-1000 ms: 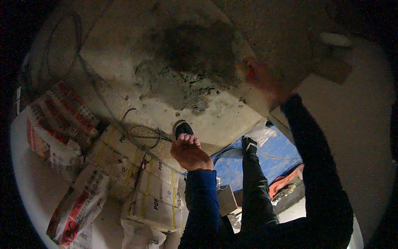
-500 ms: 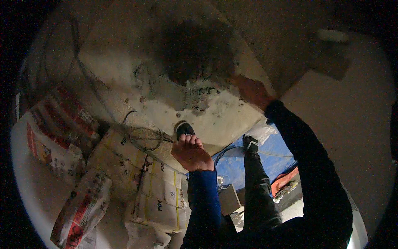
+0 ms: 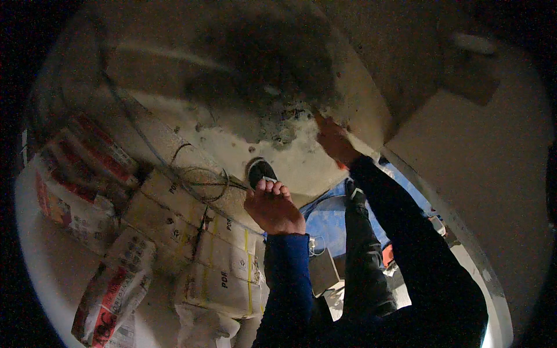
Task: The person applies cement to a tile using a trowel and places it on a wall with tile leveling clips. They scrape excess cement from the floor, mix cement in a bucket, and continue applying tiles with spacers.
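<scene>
Red-and-white bags (image 3: pixel 113 290) stacked nearby, taped boxes (image 3: pixel 206 281), left hand (image 3: pixel 275 210) with fingers bunched together, hold unclear, grey mortar (image 3: pixel 282 131) on the pale slab (image 3: pixel 299 174), near edge facing the dark shoe (image 3: pixel 260 169), long axis lost in shadow, right hand (image 3: pixel 335 142) beside it, fingers too dim to tell.

Anyone else squinting at this? Of the two hands, the right one (image 3: pixel 333 141) is smeared, and its fingertips melt into the dark patch (image 3: pixel 261 64), so no clue if it's gripping anything. The left one (image 3: pixel 275 210) covers the heel end of a dark shoe (image 3: pixel 261 169); can't make out what's inside its curled fingers, if anything. The blue sheet (image 3: pixel 329 223) is mostly hidden by the trouser leg (image 3: pixel 366 272) and right sleeve (image 3: pixel 409 226), and the orange thing (image 3: pixel 387 255) is just a sliver between them. Bottom edge chops off a pale bag (image 3: pixel 206 327). Pale oblong (image 3: pixel 474 43) up right? Too dim to call.
</scene>
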### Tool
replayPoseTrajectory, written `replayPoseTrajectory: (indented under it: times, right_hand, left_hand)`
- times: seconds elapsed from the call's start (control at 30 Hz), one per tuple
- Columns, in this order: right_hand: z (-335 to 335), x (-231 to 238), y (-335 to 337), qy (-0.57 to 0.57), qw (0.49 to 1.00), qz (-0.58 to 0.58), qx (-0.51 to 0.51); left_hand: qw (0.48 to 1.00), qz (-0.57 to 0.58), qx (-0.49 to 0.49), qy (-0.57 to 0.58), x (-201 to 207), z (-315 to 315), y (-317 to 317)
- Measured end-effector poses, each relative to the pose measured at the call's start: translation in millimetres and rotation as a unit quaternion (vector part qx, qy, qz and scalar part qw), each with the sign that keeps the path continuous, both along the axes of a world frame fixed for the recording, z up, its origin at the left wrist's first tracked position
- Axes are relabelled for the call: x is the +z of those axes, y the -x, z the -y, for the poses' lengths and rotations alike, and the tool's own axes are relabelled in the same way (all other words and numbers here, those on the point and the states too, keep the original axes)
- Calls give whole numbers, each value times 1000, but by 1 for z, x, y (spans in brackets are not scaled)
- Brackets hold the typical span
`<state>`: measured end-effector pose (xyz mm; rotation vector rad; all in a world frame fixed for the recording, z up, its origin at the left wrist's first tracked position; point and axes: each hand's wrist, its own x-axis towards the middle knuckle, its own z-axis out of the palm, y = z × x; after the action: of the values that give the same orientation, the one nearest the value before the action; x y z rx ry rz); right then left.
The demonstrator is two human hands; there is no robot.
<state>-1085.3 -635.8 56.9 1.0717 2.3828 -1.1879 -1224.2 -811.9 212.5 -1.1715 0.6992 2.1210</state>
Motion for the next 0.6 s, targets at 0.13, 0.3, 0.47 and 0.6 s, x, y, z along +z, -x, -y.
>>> replayPoseTrajectory:
  times: [0.13, 0.3, 0.47, 0.6]
  right_hand:
    - [-25, 43, -62, 95, 984, 145, -36]
    - [18, -79, 42, 167, 982, 15, -83]
    - [-8, -61, 97, 514, 821, -45, -244]
    - [-15, 14, 79, 394, 900, -50, -182]
  left_hand:
    - [1000, -2, -9, 3, -3, 3, 3]
    - [999, 16, -21, 48, -8, 8, 0]
    - [993, 8, -16, 115, -9, 5, -7]
    - [995, -7, -18, 97, -10, 7, -6]
